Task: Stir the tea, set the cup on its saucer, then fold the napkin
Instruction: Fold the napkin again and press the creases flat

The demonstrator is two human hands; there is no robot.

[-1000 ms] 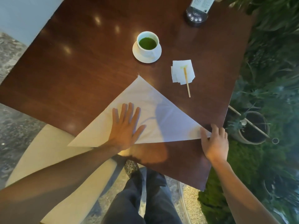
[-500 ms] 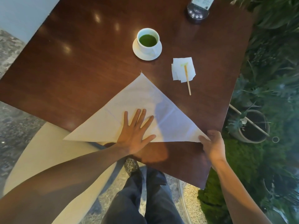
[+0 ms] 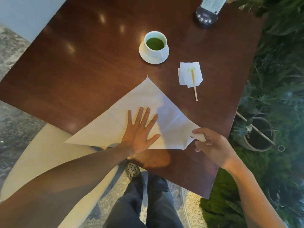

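A white cloth napkin (image 3: pixel 141 99), folded into a triangle, lies on the dark wooden table (image 3: pixel 85 66). My left hand (image 3: pixel 139 130) presses flat on its middle, fingers spread. My right hand (image 3: pixel 212 143) pinches the napkin's right corner and has lifted it off the table, curling it inward. A white cup of green tea (image 3: pixel 155 44) stands on its white saucer (image 3: pixel 144 55) further back. To the right of the cup, a wooden stirrer (image 3: pixel 195 87) rests partly on a small paper tissue (image 3: pixel 184 71) stained green.
A dark stand holding a card (image 3: pixel 206 17) sits at the table's far edge. Plants and a pot (image 3: pixel 259 135) crowd the right side beyond the table. A cream chair seat (image 3: pixel 41 153) is at lower left; my legs show below the table's near edge.
My right hand closed on the napkin's right corner and raised it, folding it leftward. My left hand slid right along the napkin to its middle.
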